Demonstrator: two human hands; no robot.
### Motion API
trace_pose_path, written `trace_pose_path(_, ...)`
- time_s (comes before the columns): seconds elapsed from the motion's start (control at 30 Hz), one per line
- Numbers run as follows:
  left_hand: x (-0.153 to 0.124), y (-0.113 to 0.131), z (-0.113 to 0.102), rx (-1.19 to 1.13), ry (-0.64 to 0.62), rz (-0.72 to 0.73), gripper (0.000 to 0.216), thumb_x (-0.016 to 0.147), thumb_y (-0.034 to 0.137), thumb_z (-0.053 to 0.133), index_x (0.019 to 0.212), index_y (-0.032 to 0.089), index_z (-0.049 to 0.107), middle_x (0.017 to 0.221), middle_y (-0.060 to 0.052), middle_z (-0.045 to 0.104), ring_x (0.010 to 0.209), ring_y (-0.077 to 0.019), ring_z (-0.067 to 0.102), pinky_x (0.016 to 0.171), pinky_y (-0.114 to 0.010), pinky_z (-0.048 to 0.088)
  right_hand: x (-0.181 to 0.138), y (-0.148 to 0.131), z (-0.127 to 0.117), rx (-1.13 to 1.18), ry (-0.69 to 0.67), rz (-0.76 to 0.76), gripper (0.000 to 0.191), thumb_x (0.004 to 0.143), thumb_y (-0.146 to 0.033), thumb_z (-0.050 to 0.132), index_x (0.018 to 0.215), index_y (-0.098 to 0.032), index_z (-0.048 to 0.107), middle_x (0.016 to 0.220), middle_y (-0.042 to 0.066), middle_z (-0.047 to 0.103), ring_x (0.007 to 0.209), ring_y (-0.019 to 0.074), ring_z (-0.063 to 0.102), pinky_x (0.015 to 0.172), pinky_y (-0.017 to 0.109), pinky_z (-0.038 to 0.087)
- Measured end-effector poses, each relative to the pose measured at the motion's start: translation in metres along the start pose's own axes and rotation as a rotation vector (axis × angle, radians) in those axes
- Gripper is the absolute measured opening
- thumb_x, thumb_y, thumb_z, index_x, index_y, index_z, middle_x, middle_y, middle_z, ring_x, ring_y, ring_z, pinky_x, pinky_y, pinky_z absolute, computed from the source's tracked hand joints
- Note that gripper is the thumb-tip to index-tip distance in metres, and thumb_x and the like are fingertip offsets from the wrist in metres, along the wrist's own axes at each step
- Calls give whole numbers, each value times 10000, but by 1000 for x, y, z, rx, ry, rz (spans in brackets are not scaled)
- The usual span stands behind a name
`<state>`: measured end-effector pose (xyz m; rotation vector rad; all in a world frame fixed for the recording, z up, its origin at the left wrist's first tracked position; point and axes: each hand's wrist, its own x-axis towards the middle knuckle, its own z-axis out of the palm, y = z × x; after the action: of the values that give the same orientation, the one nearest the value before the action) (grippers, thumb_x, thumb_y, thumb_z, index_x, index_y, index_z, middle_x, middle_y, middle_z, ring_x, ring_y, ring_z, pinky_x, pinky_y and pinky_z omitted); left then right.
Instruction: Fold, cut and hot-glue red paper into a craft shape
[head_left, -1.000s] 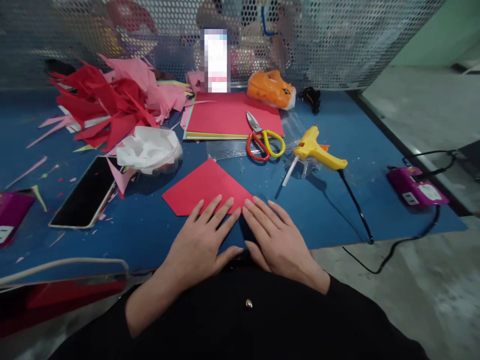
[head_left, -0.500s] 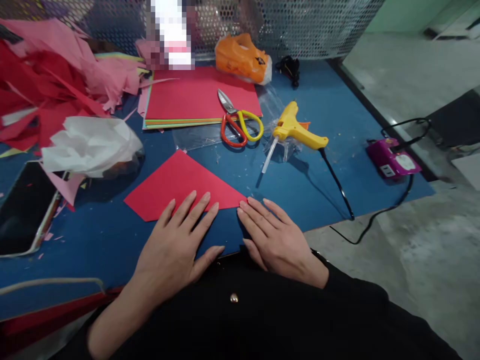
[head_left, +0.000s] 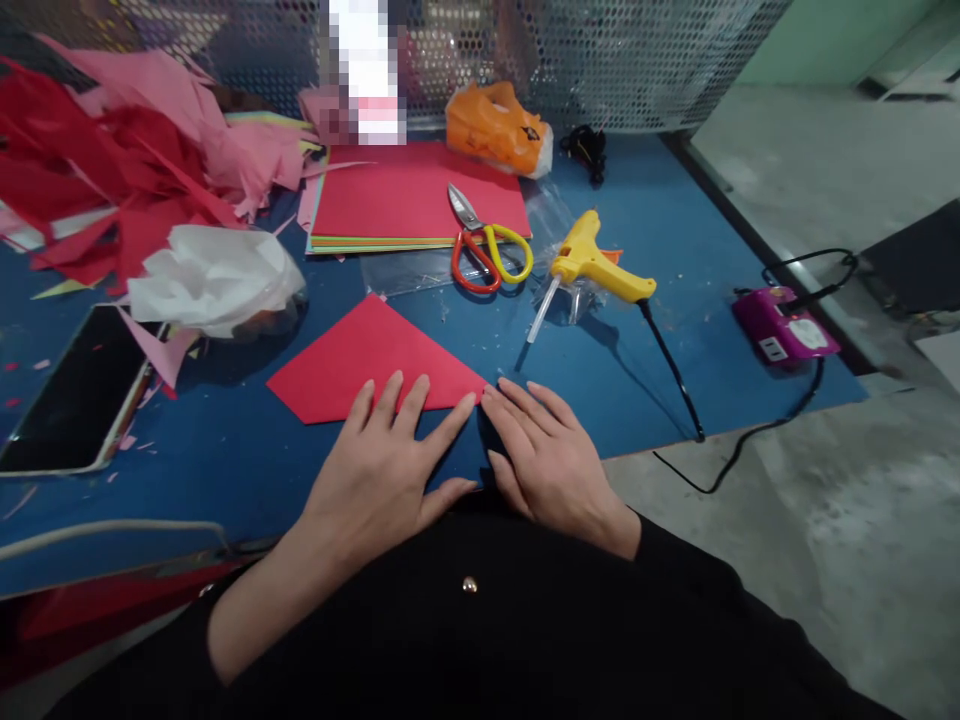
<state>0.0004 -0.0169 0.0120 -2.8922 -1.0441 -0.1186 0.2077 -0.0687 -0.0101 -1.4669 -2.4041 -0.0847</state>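
Observation:
A folded sheet of red paper (head_left: 367,355), kite-shaped with its long point to the right, lies flat on the blue table (head_left: 225,450). My left hand (head_left: 386,455) rests along its near edge, palm down and fingers spread, the index finger reaching toward the right point. At that right tip, my right hand (head_left: 551,460) touches the paper with its fingertips, fingers stretched out and lying flat. Beyond the paper are scissors (head_left: 480,250) with one red and one yellow handle, and a yellow glue gun (head_left: 600,262) with a clear glue stick.
Stacked coloured paper (head_left: 420,200) lies behind the scissors, beside an orange packet (head_left: 495,130). Left are crumpled white tissue (head_left: 217,280), red and pink scraps (head_left: 150,160) and a phone (head_left: 75,390). A purple power socket (head_left: 784,325) with cords sits right, near the table edge.
My left hand's index finger has spread rightward along the near edge toward the paper's tip. My right hand stays at the tip. The whole view has shifted slightly.

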Motion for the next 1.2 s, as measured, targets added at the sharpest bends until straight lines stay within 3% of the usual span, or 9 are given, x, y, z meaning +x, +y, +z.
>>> trace_pose_path(0.17, 5, 11, -2, 40, 0, -45, 711, 876, 617, 553, 1447, 194, 529, 1387, -272, 560, 1292, -540, 487, 1028, -690, 391, -4, 1, 3, -26, 15, -6, 511, 989, -241, 391, 1419, 28, 455, 1427, 198, 572, 1369, 309, 485, 1158, 507, 343)
trace_pose_path(0.33, -2, 10, 0, 50, 15, -76, 613, 949, 502, 484, 1387, 84, 578, 1429, -276, 533, 1295, -501, 505, 1044, -658, 394, -6, 1, 1, -41, -4, 6, 493, 1003, -235, 370, 1408, 34, 447, 1439, 186, 565, 1357, 309, 494, 1162, 511, 319)
trace_pose_path(0.53, -35, -9, 1, 82, 71, -176, 609, 1000, 448, 372, 1369, -2, 550, 1428, -249, 535, 1284, -450, 538, 1080, -663, 331, -6, 0, 0, -56, -17, 22, 503, 1000, -232, 359, 1434, 18, 406, 1441, 177, 566, 1353, 302, 497, 1163, 499, 304)
trace_pose_path(0.73, -74, -27, 1, 107, 117, -318, 589, 1013, 427, 353, 1400, 12, 512, 1440, -231, 536, 1305, -408, 531, 1148, -653, 223, -7, -2, 3, -70, 1, 19, 501, 988, -224, 372, 1427, 16, 403, 1414, 186, 588, 1355, 298, 489, 1162, 496, 293)
trace_pose_path(0.9, -75, -22, -2, 103, 152, -389, 685, 1006, 526, 321, 1386, -10, 515, 1442, -251, 531, 1369, -431, 448, 1144, -641, 247, -5, -5, 3, -65, 7, 28, 494, 987, -228, 369, 1418, 9, 416, 1399, 181, 601, 1358, 293, 486, 1166, 485, 285)
trace_pose_path(0.97, -68, -20, -1, 78, 185, -342, 686, 1002, 529, 346, 1406, -4, 494, 1491, -244, 478, 1408, -410, 404, 1152, -595, 275, -3, -7, 2, -71, 14, 35, 483, 985, -230, 366, 1407, -5, 434, 1374, 170, 624, 1349, 290, 497, 1164, 484, 293)
trace_pose_path(1.1, -49, -17, 5, -33, 150, -80, 633, 1003, 516, 387, 1456, 79, 462, 1516, -154, 482, 1407, -348, 426, 1141, -517, 343, 1, -11, -1, -103, 47, 56, 455, 983, -232, 371, 1362, -8, 485, 1274, 168, 687, 1315, 298, 529, 1155, 497, 313)
trace_pose_path(1.2, -41, -16, 10, -81, 125, -41, 626, 994, 527, 411, 1430, 86, 497, 1493, -141, 515, 1377, -344, 465, 1138, -530, 350, 5, -16, -3, -96, 63, 87, 447, 980, -242, 389, 1335, -3, 518, 1251, 180, 694, 1325, 316, 519, 1146, 512, 328)
